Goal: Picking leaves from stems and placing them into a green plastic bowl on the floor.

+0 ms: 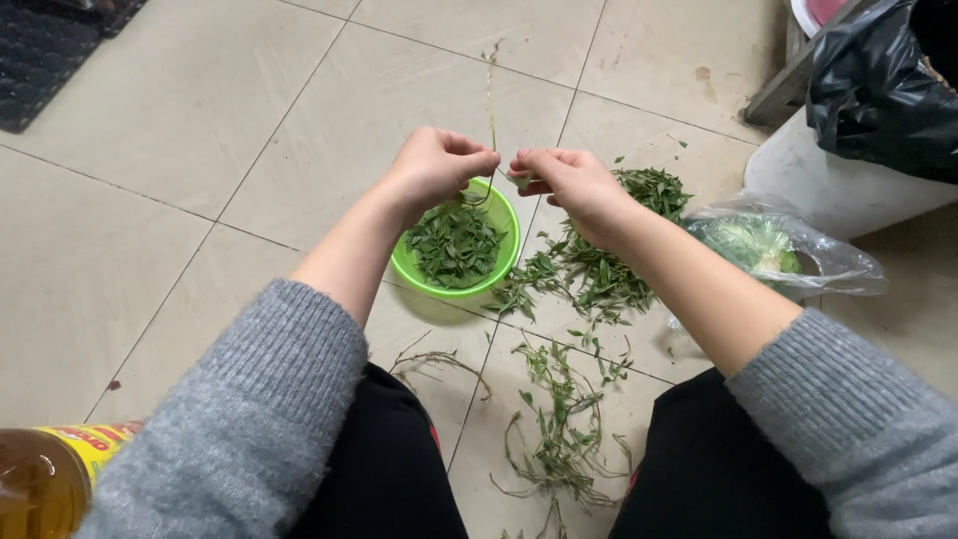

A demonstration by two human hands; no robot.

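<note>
My left hand (434, 165) pinches a thin herb stem (491, 95) upright above the green bowl (504, 215); my right hand (571, 182) nips a leaf (519, 182) beside it. The stem looks light, limp and easily snapped, best held low near the leaves. Unpicked sprigs (599, 274) lie right of the bowl.

Beige tiled floor (150, 200), dark mat (50, 50)

Even, soft indoor light — faint shadows, mild tile sheen, sharp focus throughout.
</note>
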